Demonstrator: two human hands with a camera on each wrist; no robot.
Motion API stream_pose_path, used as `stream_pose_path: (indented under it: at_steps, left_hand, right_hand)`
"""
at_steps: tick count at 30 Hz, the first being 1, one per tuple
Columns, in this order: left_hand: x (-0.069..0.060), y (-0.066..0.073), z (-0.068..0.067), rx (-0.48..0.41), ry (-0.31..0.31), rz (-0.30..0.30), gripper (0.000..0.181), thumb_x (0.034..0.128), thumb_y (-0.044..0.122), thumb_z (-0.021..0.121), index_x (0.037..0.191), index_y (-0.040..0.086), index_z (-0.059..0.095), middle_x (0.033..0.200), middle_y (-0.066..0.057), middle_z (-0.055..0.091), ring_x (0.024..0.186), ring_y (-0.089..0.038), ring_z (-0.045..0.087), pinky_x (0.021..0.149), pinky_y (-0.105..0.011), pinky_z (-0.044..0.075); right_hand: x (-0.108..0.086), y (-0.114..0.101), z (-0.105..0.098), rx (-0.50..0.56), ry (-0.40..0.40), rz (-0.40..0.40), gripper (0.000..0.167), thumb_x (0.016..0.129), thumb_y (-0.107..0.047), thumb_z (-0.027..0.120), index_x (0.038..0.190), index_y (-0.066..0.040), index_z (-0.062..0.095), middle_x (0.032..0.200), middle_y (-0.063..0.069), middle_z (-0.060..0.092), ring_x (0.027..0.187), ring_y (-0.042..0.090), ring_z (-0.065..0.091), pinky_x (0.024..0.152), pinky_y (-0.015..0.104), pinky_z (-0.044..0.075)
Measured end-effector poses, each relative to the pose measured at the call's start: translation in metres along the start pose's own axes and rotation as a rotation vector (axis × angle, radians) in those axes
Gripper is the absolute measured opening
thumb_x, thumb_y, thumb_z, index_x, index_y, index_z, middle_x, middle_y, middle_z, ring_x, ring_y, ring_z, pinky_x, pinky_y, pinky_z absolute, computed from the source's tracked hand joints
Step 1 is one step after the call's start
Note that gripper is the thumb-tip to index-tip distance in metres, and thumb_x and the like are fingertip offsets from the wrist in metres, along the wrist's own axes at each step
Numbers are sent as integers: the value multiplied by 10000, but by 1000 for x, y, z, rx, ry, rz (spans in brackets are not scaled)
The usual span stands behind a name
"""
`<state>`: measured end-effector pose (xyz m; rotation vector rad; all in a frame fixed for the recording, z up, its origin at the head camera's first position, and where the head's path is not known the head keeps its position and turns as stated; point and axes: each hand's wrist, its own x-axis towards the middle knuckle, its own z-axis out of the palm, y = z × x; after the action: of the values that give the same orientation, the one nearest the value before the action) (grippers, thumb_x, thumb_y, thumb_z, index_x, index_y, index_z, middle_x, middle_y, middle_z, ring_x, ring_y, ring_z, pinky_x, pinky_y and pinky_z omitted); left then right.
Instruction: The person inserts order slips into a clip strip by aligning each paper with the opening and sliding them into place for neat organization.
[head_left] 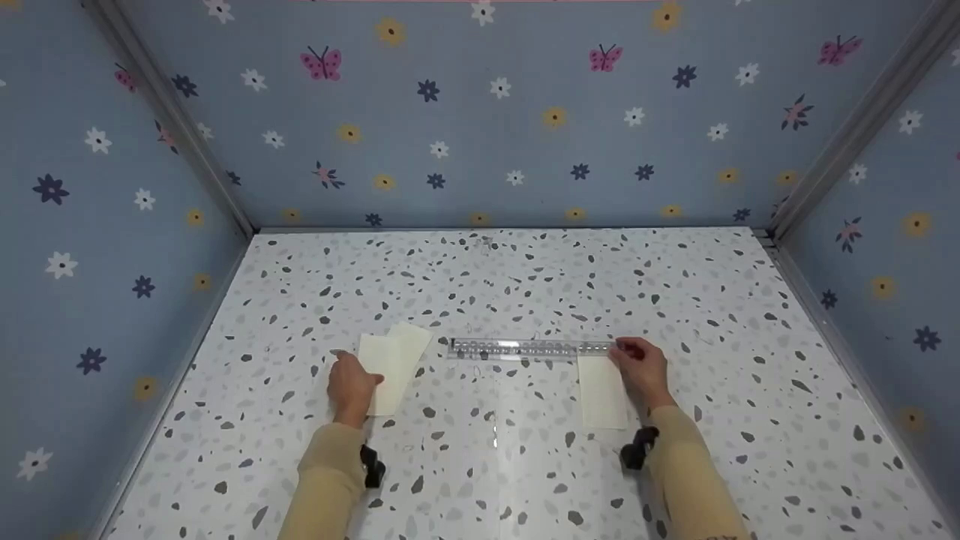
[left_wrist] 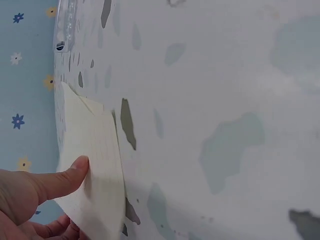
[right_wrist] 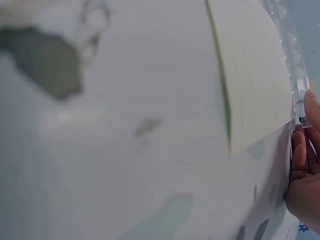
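At the left, two cream paper slips (head_left: 379,375) overlap, the rear one fanned out to the right. My left hand (head_left: 350,384) pinches the front slip by its left edge. Its thumb (left_wrist: 75,172) lies on the faintly lined face while the fingers are partly hidden behind the paper. A clear plastic ruler (head_left: 517,349) lies sideways across the middle, and my right hand (head_left: 643,369) holds its right end between thumb and fingers. Below that end lies another cream lined paper piece (head_left: 603,394), its top edge meeting the ruler; a green side edge shows in the right wrist view.
The white speckled tabletop (head_left: 495,285) is bounded by blue flowered walls (head_left: 510,112) at the back and both sides. Grey metal posts (head_left: 172,112) stand at the corners. A dark wrist camera (head_left: 639,448) is strapped on each tan sleeve.
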<state>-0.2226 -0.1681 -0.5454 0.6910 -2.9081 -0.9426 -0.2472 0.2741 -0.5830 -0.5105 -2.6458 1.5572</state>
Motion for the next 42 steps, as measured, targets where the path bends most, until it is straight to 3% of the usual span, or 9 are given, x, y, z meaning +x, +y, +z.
stream_pose_path:
  at_steps: [6,10,14,27,36,42]
  left_hand:
    - [-5,-2,-2,-93,23,35,462,716,-30,667,1106,-153,451,1011,-323,538,921,-436,525,732,-495,424]
    - [-9,-2,-3,-124,39,46,362,722,-37,652,1031,-103,475,992,-302,552,894,-419,540,704,-488,423]
    - [-12,-1,-5,-173,39,53,367,733,-44,640,1058,-83,473,992,-287,560,899,-391,546,706,-470,420]
    - [-27,3,-8,-318,83,129,397,725,-92,634,1112,-112,548,851,-261,604,747,-314,589,651,-415,463]
    - [-38,0,-9,-423,92,102,393,736,-73,644,1122,-77,565,840,-225,597,733,-275,577,603,-339,458]
    - [-44,-4,-6,-494,38,71,398,747,-62,645,1135,-66,560,864,-206,594,755,-249,574,602,-269,451]
  right_hand:
    - [1,1,1,24,0,50,307,833,-216,615,1113,-103,561,1050,67,532,905,195,476,760,302,408]
    - [0,1,0,32,1,23,301,833,-214,619,1103,-89,571,1036,76,544,894,197,484,753,299,411]
    - [-1,1,-1,20,3,-20,314,830,-216,625,1099,-60,580,1025,98,559,883,200,495,741,297,411]
    - [1,1,-1,16,-19,36,327,833,-234,617,1124,-95,563,1055,75,540,905,195,482,753,295,407]
    - [1,2,-1,58,-26,73,338,827,-258,621,1126,-114,555,1050,63,530,914,193,480,757,296,413]
    - [1,1,0,54,-16,52,336,830,-229,619,1132,-98,553,1060,69,528,918,195,467,777,301,396]
